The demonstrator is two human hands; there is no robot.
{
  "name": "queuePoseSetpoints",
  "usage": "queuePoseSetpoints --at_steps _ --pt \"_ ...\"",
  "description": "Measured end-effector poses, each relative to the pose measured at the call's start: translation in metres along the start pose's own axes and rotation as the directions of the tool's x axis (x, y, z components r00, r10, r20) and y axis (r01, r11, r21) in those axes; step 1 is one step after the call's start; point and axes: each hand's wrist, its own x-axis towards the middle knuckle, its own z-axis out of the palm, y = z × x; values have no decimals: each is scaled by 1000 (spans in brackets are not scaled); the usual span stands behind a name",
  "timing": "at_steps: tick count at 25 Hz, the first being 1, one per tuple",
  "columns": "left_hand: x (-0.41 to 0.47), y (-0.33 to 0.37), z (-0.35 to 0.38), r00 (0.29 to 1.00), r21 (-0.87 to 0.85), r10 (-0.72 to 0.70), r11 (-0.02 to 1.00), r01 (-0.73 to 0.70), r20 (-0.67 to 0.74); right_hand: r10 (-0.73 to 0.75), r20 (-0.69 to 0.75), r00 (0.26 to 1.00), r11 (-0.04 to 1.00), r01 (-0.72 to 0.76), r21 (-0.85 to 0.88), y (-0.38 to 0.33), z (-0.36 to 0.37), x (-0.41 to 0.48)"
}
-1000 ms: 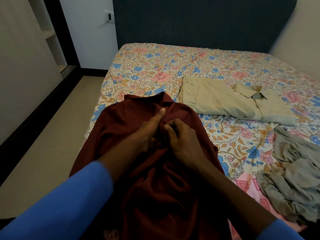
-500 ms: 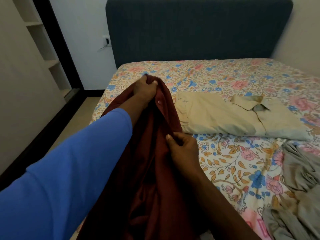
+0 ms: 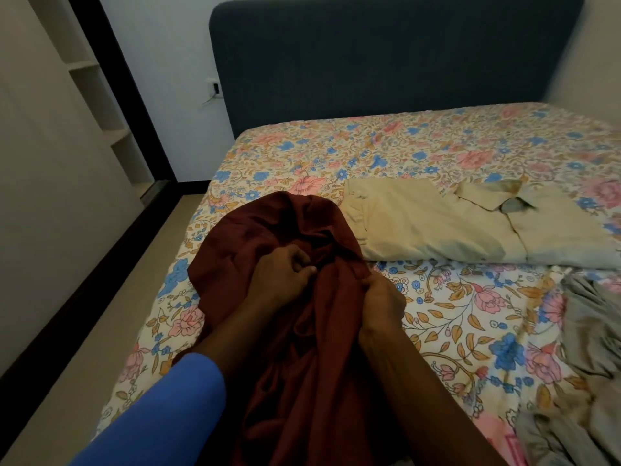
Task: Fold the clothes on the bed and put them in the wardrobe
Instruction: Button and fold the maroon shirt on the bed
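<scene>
Head view. The dark maroon woven shirt [image 3: 242, 250] is bunched and lifted off the near left side of the bed [image 3: 369, 153], hanging down toward the camera, its top humped over both hands. The left hand [image 3: 285, 277] has its fingers [image 3: 297, 260] curled tight into a pinch on a fold near the centre of the cloth. The right hand [image 3: 383, 297] is clenched round the shirt's right edge, just beside the left. Probably both are gathering the front or collar line so the cloth hangs straight before it is laid flat; the fold itself is not yet made. The fabric looks thin and limp, with deep soft creases, so it will likely slump if one hand lets go.

The beige collared cotton shirt [image 3: 437, 230] lies flat and squared on the floral sheet just right of the maroon one, seemingly folded. The crumpled grey garment [image 3: 591, 338] sits in a heap at the right edge, unfolded. The dark blue padded headboard [image 3: 386, 62] stands behind. Pale open shelves [image 3: 100, 95] at far left may be the wardrobe; nothing is visible in them. A blue sleeve [image 3: 161, 415] covers the left forearm.
</scene>
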Motion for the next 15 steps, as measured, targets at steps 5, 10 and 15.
queuePoseSetpoints --at_steps 5,10,15 --pt "-8 10 -9 991 -127 -81 990 67 -109 -34 123 992 999 35 -4 -9 -2 -14" --pt "-32 28 -35 939 -323 -61 945 -56 -339 38 268 963 999 -39 -4 -12 7 -23" --pt "-60 24 -56 995 -369 101 924 -97 -9 114 458 882 990 -142 27 1 15 -47"
